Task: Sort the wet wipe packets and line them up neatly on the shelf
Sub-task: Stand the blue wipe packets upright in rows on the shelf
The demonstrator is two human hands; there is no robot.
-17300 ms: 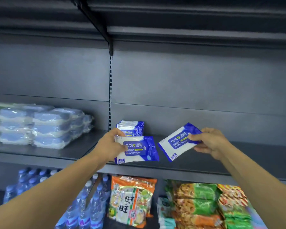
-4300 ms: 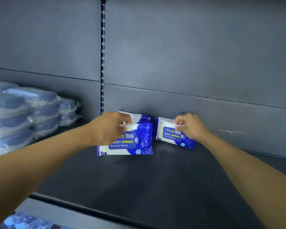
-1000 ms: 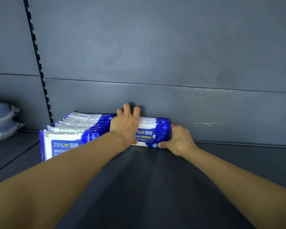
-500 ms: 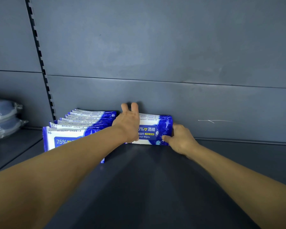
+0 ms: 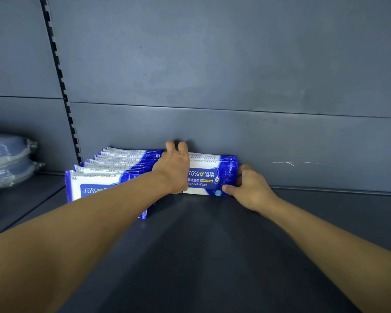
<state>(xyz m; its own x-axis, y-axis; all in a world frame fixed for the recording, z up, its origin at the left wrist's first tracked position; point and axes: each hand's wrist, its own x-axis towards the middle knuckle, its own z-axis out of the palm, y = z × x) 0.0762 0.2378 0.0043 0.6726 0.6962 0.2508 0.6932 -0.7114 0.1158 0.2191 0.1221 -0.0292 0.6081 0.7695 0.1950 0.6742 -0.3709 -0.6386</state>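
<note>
At far left, blurred clear-wrapped bundles (image 5: 8, 159) sit stacked on the dark matte shelf (image 5: 212, 256). Beside them a row of glossy blue-and-white wipe packets (image 5: 113, 170) stands on edge, front to back. The left hand (image 5: 173, 170) lies over the top of the second, shorter group of packets (image 5: 209, 175) by the back panel (image 5: 212, 64), fingers straight. The right hand (image 5: 250, 188) pinches that group's right end, thumb in front

Left hand (image 5: 174, 168) flat over upright alcohol wipe packets (image 5: 209, 177) at shelf (image 5: 212, 256) back edge; right hand (image 5: 248, 188) grips their right end.
</note>
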